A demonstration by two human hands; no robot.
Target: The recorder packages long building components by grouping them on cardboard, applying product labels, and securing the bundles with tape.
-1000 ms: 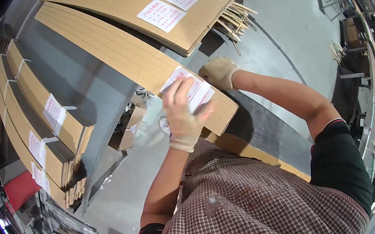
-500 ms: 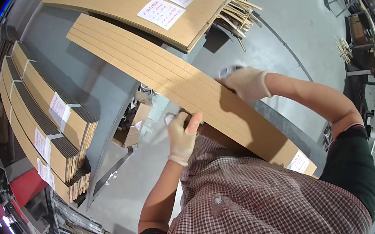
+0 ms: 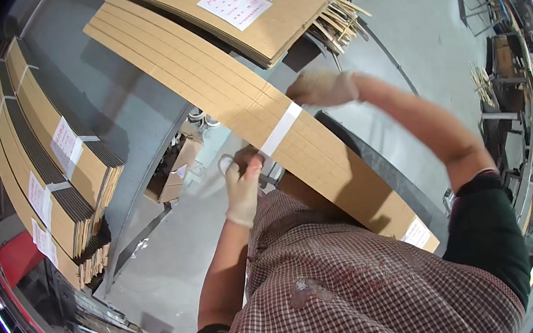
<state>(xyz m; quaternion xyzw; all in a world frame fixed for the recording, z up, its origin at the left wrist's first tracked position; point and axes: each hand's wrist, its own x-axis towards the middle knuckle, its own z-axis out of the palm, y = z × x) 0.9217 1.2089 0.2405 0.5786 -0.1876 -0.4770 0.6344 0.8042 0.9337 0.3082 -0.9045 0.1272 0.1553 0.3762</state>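
Observation:
A long stack of creased cardboard strips [image 3: 200, 74] lies diagonally in front of me. A white band [image 3: 280, 129] crosses it near the middle. My left hand [image 3: 242, 186], in a pale glove, is closed at the stack's near edge, by the band's lower end. A thin ring-shaped piece sticks out beside its fingers; what it belongs to is hidden. My right hand [image 3: 325, 88], gloved too, is at the far edge by the band's upper end. Motion smears its fingers, and I cannot see whether they hold anything.
Larger cardboard sheets [image 3: 301, 17] with white labels are stacked beyond. Strapped cardboard bundles [image 3: 44, 162] stand at the left on a grey table [image 3: 131, 110]. An open carton [image 3: 173, 172] sits below. Thin cardboard offcuts [image 3: 339, 25] poke out near the sheets' corner.
A white band now lies across the strips where none was seen before. My right hand has moved up and left along the far edge. My left hand stays by the near edge.

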